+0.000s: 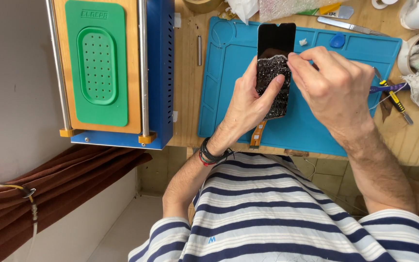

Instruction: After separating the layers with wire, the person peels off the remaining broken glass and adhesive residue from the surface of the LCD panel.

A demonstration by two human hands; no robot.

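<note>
A pale wooden tabletop point(190, 97) stands on a floor of greenish tiles point(166, 170) — a white wall point(10, 73) lies to one side, with a brown curtain point(59, 179) bunched below it, in even light.

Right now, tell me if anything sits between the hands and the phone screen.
Nothing does. The left hand grips the phone screen directly, and the right hand pinches its upper edge above the blue mat.

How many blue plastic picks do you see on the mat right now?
1. A blue triangular pick lies in a compartment at the far edge of the blue mat, beyond the right hand. Others may be hidden under the hands.
</note>
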